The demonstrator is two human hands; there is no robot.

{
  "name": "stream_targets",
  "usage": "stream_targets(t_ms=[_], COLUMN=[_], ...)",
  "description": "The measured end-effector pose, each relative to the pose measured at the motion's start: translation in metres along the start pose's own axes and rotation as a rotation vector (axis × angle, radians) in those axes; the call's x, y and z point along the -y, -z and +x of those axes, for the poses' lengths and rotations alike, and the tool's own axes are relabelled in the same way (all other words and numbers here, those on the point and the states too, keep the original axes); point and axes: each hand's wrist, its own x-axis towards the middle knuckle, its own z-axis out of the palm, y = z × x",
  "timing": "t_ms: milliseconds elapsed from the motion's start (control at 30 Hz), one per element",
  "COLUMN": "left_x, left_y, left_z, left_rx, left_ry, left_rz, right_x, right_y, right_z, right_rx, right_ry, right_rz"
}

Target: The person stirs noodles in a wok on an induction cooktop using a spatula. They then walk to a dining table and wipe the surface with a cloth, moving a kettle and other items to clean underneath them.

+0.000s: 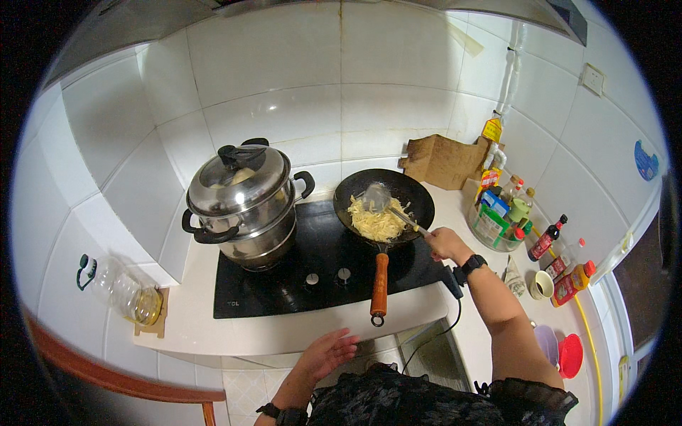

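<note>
Pale shredded potato (377,226) or a similar cut vegetable lies in a black wok (423,205) on the right side of the glass-topped cooktop (325,282). My right hand (448,246) grips the handle of a metal spatula (376,198), whose head rests on the shreds. The wok's wooden handle (379,285) points toward me, untouched by either hand. Below it, at the counter's front edge, my left hand (331,352) is held with nothing in it and its fingers somewhat apart.
A lidded stainless steamer pot (242,207) fills the cooktop's left side. An oil jug (125,293) stands at far left. On the right are a clear container of seasonings (501,221), a sauce bottle (547,238), a small cup (541,285) and a red bowl (570,355). Cardboard (445,160) leans behind the wok.
</note>
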Motion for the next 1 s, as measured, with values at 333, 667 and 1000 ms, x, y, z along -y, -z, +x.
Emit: stream_targets(t_ms=[333, 667, 1000], left_x=[0.009, 0.007, 0.003], left_y=[0.015, 0.012, 0.019], left_z=[-0.007, -0.005, -0.02], left_rx=[-0.01, -0.037, -0.089], left_ry=[-0.031, 0.009, -0.025], left_rz=[-0.066, -0.019, -0.075], right_x=[0.008, 0.046, 0.027], right_y=[0.028, 0.008, 0.019], right_z=[-0.004, 0.014, -0.026], right_rx=[0.076, 0.131, 0.104], right_ry=[-0.055, -0.013, -0.088], right_rz=[0.283, 0.316, 0.28])
